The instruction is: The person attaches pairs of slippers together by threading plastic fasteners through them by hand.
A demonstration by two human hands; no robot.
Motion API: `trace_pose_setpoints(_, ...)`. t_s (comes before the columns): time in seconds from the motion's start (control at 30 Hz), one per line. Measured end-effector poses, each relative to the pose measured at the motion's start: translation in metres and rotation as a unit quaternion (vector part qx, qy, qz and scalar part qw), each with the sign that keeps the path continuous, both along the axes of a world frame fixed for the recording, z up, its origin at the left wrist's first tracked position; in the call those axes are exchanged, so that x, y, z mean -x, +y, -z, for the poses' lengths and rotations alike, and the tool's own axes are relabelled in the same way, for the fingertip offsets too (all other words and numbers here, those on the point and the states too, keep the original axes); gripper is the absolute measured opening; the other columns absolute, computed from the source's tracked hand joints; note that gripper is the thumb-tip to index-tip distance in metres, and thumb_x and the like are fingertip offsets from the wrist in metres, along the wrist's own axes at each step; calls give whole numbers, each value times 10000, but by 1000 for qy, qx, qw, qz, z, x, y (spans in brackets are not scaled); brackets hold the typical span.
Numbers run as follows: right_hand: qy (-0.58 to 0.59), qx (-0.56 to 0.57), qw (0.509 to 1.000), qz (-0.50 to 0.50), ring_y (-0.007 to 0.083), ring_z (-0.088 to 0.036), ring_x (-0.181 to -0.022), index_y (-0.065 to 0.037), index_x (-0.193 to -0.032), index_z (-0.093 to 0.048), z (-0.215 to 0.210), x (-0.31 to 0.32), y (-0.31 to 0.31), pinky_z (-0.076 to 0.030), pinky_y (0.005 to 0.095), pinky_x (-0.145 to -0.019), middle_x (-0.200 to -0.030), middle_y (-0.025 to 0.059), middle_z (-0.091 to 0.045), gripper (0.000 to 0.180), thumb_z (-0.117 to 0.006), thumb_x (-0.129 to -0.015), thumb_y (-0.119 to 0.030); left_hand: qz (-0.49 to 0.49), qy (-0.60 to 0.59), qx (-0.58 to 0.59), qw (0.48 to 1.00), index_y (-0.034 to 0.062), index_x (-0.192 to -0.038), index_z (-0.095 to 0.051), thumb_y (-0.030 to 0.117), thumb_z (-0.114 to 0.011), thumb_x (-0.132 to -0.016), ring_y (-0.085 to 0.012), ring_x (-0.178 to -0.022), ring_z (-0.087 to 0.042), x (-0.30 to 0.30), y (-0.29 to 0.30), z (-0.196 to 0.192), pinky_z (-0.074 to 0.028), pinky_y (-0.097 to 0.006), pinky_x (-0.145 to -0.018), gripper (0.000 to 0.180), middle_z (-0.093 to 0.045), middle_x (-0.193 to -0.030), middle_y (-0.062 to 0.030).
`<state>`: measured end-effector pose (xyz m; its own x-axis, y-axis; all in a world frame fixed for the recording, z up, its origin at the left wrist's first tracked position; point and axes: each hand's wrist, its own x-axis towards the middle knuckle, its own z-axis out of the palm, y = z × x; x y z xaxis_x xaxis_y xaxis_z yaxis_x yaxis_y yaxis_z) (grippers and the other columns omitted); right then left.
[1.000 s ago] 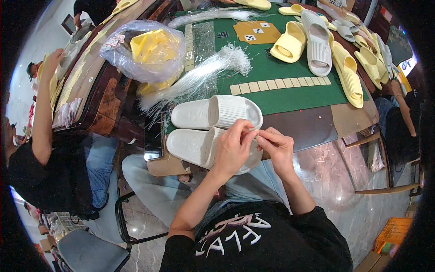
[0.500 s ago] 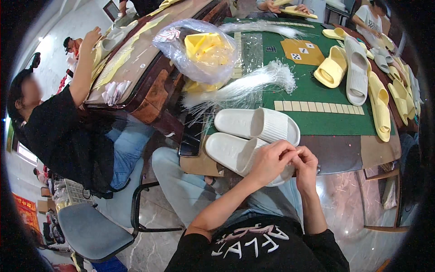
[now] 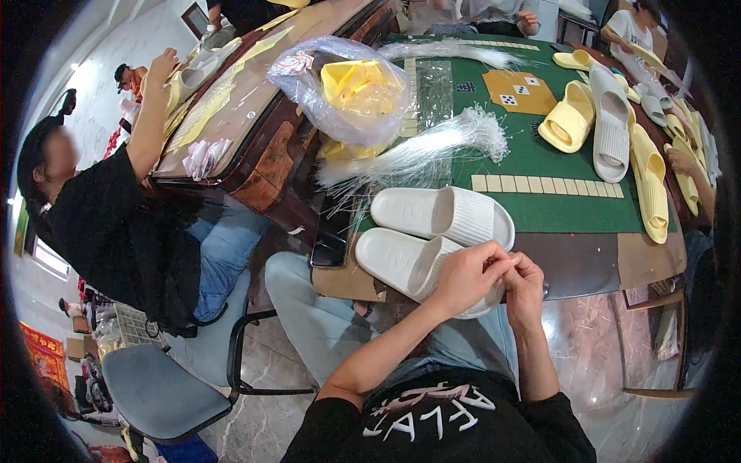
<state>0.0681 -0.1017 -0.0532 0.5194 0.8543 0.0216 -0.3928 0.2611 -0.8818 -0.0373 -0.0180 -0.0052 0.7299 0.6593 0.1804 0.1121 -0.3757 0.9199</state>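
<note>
moved: far co-worker's hand. left hand, right hand: fingertips pinched together by white slipper, contents unclear; keep steady.

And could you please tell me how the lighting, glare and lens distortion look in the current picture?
In the head view, a black border rings the curved fisheye image; also in the head view, the tiled floor carries bright glare and the plastic bag pale highlights; the head view shows the left hand and right hand reasonably sharp.
</note>
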Motion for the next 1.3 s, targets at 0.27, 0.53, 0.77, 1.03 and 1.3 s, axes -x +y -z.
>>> trace_pose_setpoints(0.27,21,10,1000,-18,57,-490,-628,-43,-766,-572,-3,-2,1,-378,193,-611,-689,-4,-562,134,-604,-867,-126,15,-13,49,999,4,-816,-595,126,-610,-862,-57,-615,-545,-4,2,4,-440,-230,-550,131,-604,-671,-28)
trace_pose_setpoints(0.53,2,4,1000,-9,63,-537,-645,-27,-793,-593,-3,-5,1,-427,202,-618,-710,10,-597,57,-620,-833,-56,27,-7,20,999,4,-891,-581,80,-575,-870,-74,-581,-529,0,8,2,-432,-228,-538,79,-593,-679,-21)
trace_pose_setpoints(0.77,-73,28,993,88,70,-529,-672,-17,-858,-583,1,-25,-4,-436,212,-634,-734,-2,-564,106,-555,-898,-112,-147,-47,-82,985,19,-1040,-588,-70,-515,-817,-176,-703,-572,48,33,-19,-470,-281,-647,251,-574,-1040,-116)
trace_pose_setpoints(1.03,-39,12,988,148,64,-489,-653,-40,-889,-561,1,-33,-5,-490,257,-720,-757,-12,-507,206,-458,-963,-202,-83,115,-137,980,38,-1050,-578,2,-567,-760,-343,-906,-580,54,52,17,-470,-391,-755,293,-608,-995,-134)
trace_pose_setpoints(1.3,6,-3,994,112,64,-460,-621,-56,-816,-522,4,-42,-16,-415,216,-597,-723,-17,-483,215,-466,-959,-207,-100,15,-253,962,23,-942,-593,-37,-548,-760,-361,-775,-598,55,27,-23,-478,-397,-636,197,-622,-893,-135)
